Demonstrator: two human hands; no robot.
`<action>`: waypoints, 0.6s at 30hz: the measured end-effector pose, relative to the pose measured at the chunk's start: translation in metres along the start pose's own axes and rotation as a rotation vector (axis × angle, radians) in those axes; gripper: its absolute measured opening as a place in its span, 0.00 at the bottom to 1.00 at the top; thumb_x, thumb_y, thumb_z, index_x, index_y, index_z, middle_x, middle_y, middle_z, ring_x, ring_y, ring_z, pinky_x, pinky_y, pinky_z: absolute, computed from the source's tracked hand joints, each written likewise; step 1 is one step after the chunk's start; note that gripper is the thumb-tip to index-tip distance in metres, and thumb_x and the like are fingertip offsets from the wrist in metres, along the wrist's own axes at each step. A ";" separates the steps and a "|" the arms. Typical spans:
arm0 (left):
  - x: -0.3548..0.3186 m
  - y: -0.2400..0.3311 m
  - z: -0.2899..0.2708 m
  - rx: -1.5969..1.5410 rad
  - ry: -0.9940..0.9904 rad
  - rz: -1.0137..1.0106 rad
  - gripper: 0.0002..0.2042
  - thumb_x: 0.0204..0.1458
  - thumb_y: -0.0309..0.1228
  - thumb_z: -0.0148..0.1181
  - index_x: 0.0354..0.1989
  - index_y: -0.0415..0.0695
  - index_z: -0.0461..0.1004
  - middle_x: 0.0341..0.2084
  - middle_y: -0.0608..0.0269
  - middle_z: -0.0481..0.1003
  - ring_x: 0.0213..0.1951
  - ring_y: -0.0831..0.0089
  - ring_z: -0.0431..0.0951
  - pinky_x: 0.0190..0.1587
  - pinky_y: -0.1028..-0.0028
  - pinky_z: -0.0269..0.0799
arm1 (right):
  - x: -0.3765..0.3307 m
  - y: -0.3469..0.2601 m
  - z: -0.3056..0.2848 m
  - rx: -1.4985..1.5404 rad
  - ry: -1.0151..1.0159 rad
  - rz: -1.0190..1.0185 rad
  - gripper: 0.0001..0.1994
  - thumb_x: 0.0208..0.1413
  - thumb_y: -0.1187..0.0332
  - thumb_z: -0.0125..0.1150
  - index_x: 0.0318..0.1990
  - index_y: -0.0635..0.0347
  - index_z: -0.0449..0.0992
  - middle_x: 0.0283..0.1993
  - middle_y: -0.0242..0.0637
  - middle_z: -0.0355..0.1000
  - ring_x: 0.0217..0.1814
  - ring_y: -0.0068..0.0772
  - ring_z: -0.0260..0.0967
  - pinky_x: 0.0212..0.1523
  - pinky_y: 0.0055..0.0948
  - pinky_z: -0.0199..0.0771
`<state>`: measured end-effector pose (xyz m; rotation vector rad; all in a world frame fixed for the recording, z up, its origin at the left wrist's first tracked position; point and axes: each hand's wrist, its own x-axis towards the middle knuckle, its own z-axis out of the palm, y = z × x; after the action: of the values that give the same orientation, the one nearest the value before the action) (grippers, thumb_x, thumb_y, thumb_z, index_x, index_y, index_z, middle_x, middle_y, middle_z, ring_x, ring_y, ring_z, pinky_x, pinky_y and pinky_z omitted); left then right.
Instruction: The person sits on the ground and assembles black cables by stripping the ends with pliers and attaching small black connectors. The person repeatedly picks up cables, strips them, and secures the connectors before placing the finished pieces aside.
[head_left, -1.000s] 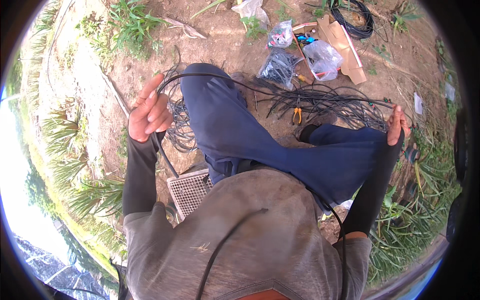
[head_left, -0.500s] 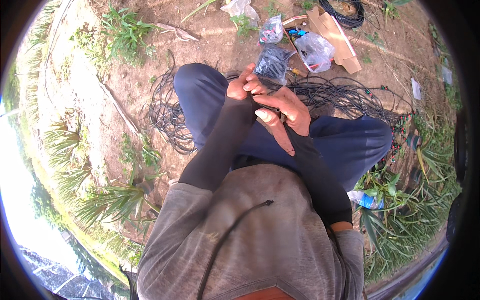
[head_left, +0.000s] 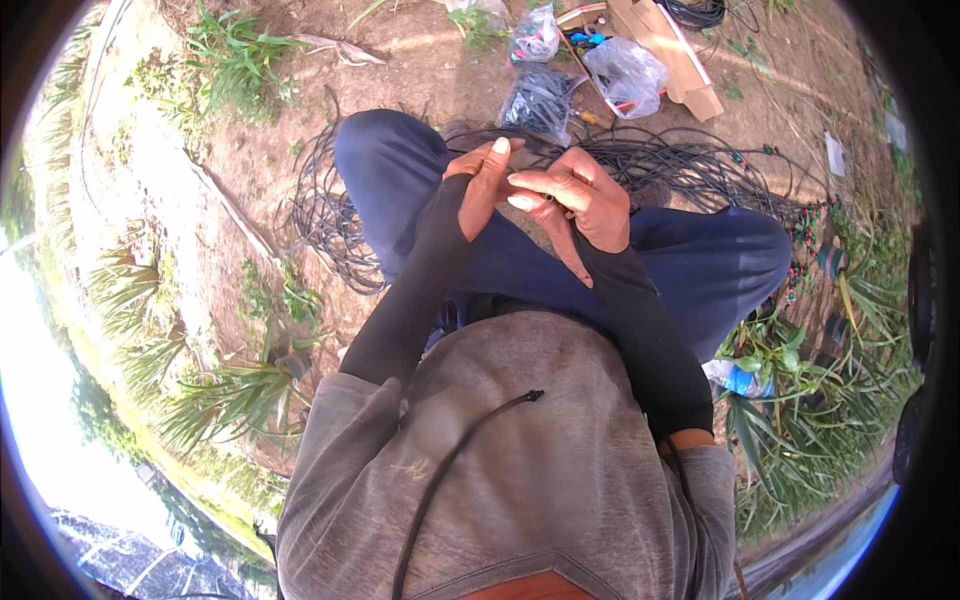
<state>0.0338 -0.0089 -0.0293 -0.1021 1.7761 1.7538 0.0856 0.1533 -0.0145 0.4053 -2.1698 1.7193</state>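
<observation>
Both hands are raised close together above my lap. My right hand (head_left: pixel 590 205) is closed, its thumb and forefinger pinched with the tips pointing left. Small dark ends of a thin black tube (head_left: pixel 569 214) show between its fingers; most of the piece is hidden. Just to the left, my left hand (head_left: pixel 482 187) has its thumb pointing up against the curled fingers. Whatever it may grip is hidden behind the thumb. A loose black hose with a dark fitting at its end (head_left: pixel 537 396) lies across my grey shirt.
Tangled black tubing (head_left: pixel 690 165) spreads beyond my knees, with another heap (head_left: pixel 325 215) at the left. Ahead are a bag of black parts (head_left: pixel 538 103), a clear bag (head_left: pixel 627 78) and an opened cardboard box (head_left: pixel 675 65). Spiky plants (head_left: pixel 810 450) grow at the right.
My left hand has turned so its thumb now points up, and its fingers have drawn back from the right hand's tube. The right hand keeps its pinch, shifted slightly.
</observation>
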 end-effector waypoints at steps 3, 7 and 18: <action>-0.013 0.005 0.008 0.418 0.089 0.514 0.16 0.63 0.36 0.49 0.55 0.41 0.72 0.47 0.53 0.74 0.50 0.67 0.73 0.52 0.69 0.68 | 0.001 0.001 -0.002 -0.043 0.024 0.043 0.15 0.45 0.79 0.69 0.43 0.57 0.81 0.29 0.29 0.65 0.29 0.19 0.65 0.28 0.18 0.63; -0.019 0.008 0.016 0.090 -0.137 0.556 0.17 0.62 0.28 0.49 0.59 0.42 0.67 0.46 0.58 0.74 0.49 0.71 0.72 0.52 0.70 0.67 | -0.002 0.002 -0.007 0.024 0.004 0.230 0.12 0.55 0.69 0.64 0.47 0.57 0.79 0.31 0.29 0.65 0.34 0.21 0.62 0.35 0.20 0.62; -0.015 -0.004 0.016 0.241 -0.112 0.388 0.14 0.60 0.31 0.53 0.52 0.40 0.74 0.34 0.63 0.72 0.36 0.78 0.69 0.42 0.76 0.66 | -0.043 0.013 -0.030 0.402 -0.033 0.628 0.15 0.62 0.73 0.51 0.56 0.63 0.70 0.40 0.37 0.69 0.37 0.22 0.66 0.38 0.22 0.69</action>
<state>0.0539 0.0002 -0.0244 0.4597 2.0043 1.7417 0.1215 0.1862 -0.0387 -0.1899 -2.0979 2.5080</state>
